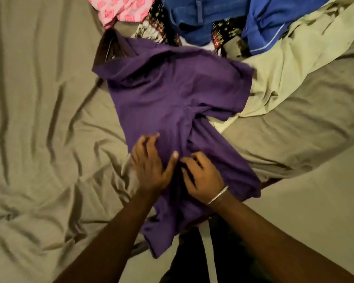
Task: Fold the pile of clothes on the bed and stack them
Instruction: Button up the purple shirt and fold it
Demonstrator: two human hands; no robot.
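A purple shirt (172, 94) lies spread and crumpled on the bed, its lower part hanging over the near edge. My left hand (149, 162) rests on its lower left part with fingers spread and the thumb stretched to the right. My right hand (202, 176), with a metal bangle at the wrist, has its fingers curled into a fold of the shirt just right of the left thumb. Beyond the shirt sits the pile of clothes (202, 19): blue garments, a dark patterned cloth and a pink printed piece (119, 9).
The grey-beige bed sheet (39, 119) is wrinkled on the left. A pale green sheet or garment (290, 64) is bunched at the right beside the pile. A dark brown garment (108, 48) pokes out under the shirt's top left. The bed's near edge runs at the lower right.
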